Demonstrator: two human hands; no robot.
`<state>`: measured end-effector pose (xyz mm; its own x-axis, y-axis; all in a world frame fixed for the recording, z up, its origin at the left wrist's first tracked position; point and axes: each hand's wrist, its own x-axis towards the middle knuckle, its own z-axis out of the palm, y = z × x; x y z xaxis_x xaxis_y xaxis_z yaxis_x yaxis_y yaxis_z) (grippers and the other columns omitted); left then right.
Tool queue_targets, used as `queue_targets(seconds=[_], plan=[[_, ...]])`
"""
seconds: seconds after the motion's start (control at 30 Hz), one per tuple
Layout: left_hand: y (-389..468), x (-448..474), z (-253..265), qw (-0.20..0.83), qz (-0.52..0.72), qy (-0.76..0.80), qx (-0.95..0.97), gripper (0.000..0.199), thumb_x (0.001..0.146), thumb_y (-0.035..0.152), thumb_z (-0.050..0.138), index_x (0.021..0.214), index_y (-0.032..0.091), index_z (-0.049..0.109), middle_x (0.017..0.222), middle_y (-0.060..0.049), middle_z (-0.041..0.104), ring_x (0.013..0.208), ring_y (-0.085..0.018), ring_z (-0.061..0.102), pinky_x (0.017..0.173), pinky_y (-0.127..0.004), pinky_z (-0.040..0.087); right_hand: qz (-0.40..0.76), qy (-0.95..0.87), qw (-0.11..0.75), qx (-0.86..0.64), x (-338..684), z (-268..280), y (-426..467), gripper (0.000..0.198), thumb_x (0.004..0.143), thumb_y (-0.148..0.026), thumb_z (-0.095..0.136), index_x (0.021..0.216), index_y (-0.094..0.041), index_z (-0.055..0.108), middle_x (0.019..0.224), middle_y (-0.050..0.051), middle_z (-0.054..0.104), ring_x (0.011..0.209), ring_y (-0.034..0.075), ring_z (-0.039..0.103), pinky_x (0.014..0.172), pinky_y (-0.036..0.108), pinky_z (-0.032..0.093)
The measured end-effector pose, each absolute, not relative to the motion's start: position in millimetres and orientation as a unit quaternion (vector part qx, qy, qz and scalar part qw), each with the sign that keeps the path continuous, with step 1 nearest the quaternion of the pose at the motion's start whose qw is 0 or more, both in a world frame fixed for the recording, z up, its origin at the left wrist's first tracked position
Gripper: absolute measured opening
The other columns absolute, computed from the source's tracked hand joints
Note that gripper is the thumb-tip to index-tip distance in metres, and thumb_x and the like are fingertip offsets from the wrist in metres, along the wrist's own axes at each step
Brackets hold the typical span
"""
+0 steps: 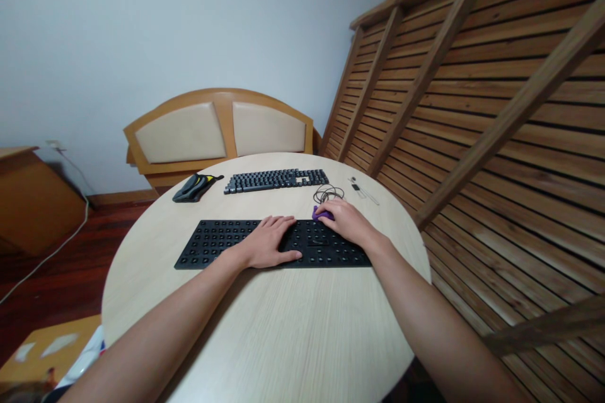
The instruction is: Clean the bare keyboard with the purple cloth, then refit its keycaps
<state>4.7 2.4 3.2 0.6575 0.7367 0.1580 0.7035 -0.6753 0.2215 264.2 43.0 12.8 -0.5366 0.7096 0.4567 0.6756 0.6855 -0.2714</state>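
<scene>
A black keyboard with its keycaps off lies across the table in front of me, its switches bare. My left hand rests flat on the middle of it, fingers stretched and thumb apart. At the keyboard's far edge, right of centre, my right hand has its fingers closed on a small purple object. Most of that object is hidden under the fingers, so its kind is unclear. Just beyond the right hand lies a coiled dark cable. Loose keycaps sit in keyboard order farther back.
The round light-wood table holds a dark folded item with yellow parts at back left. A thin wire tool lies at back right. A wooden headboard and slatted wood frame stand beyond; a cardboard box is lower left.
</scene>
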Motion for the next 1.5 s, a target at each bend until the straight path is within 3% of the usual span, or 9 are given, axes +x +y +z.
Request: queue_targets(seconds=[0.43,0.67,0.93,1.5], plan=[[2.6,4.9,2.8,0.071,0.115,0.398,0.908,0.082,0.086,0.072,0.05,0.146,0.017,0.037,0.152,-0.015,0.041,0.138,-0.032,0.04,0.116,-0.049,0.027,0.038,-0.881,0.26,-0.394,266.9,13.5,41.7,0.014,0.084,-0.015,0.064,0.096,-0.021,0.07,0.097,0.004,0.072,0.096,0.022,0.063,0.089,0.037,0.047],[2.3,4.8,2.8,0.071,0.114,0.4,0.907,0.083,0.086,0.072,0.05,0.146,0.017,0.036,0.153,-0.015,0.041,0.138,-0.032,0.039,0.116,-0.049,0.027,0.048,-0.885,0.271,-0.376,268.8,11.3,41.9,0.029,0.084,-0.014,0.062,0.111,-0.021,0.069,0.106,0.007,0.068,0.102,0.023,0.062,0.093,0.038,0.048],[2.4,4.4,2.6,0.071,0.118,0.395,0.908,0.082,0.086,0.073,0.049,0.146,0.017,0.036,0.152,-0.015,0.041,0.137,-0.032,0.04,0.115,-0.049,0.027,0.064,-0.884,0.256,-0.385,266.4,12.9,40.7,0.018,0.089,-0.019,0.058,0.099,-0.021,0.073,0.105,0.007,0.072,0.101,0.022,0.064,0.093,0.037,0.048],[2.3,4.6,2.6,0.071,0.12,0.396,0.908,0.081,0.087,0.072,0.05,0.146,0.018,0.037,0.151,-0.014,0.042,0.136,-0.032,0.041,0.115,-0.049,0.027,0.021,-0.87,0.248,-0.426,261.4,8.1,40.8,0.02,0.095,-0.022,0.054,0.107,-0.021,0.07,0.1,0.007,0.066,0.096,0.02,0.062,0.087,0.033,0.046]])
